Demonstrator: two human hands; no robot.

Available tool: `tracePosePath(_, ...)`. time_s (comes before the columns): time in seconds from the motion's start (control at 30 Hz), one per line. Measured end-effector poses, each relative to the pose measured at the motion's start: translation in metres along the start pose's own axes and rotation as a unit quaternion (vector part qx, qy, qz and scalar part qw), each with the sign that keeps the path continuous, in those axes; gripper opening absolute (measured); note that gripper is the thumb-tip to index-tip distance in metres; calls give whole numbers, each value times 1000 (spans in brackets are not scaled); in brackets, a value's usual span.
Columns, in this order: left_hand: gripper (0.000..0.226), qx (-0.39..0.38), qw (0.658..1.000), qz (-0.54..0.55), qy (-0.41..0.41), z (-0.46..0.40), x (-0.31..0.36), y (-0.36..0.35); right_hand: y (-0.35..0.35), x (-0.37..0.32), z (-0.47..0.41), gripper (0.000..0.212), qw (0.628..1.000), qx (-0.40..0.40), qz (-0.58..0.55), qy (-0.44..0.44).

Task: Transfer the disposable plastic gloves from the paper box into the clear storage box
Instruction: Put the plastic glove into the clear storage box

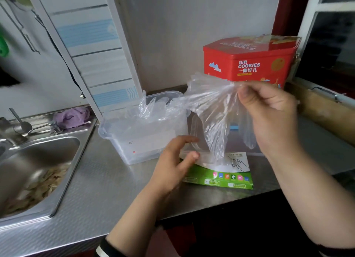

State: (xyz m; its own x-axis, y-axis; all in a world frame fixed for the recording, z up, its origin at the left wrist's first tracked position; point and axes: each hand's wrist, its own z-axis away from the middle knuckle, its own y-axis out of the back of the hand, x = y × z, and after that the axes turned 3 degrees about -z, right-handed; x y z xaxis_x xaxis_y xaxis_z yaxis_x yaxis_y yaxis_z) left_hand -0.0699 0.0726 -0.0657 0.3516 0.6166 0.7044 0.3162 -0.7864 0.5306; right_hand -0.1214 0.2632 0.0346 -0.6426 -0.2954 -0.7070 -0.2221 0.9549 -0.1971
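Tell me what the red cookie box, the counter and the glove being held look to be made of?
The red cookie box looks like painted tin: glossy, with crisp folded edges. The counter seems stainless steel, brushed grey with soft reflections. The glove, pinched in the right hand, is thin clear plastic film, crinkled and see-through.

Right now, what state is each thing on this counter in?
Clear plastic storage box: lid off, gloves inside.
Clear lid: lying beside it.
Thin plastic glove: pinched, hanging from right hand.
Green paper box: lying flat.
Left hand: open.
Red cookie tin: closed.
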Motion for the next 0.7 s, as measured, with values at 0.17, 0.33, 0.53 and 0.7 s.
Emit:
tracePosePath(0.17,101,-1,873,440,208,-38,44,34,5,14,10,17,996,-83,38,25)
tracePosePath(0.33,99,-150,855,417,270,-66,56,58,13,27,14,20,957,-186,190,114)
tracePosePath(0.53,12,-109,974,170,100,-82,65,53,17,34,14,32,908,-137,352,183)
tracePosePath(0.7,25,-10,997,57,-42,-95,71,63,-22,34,29,48,846,-57,476,232)
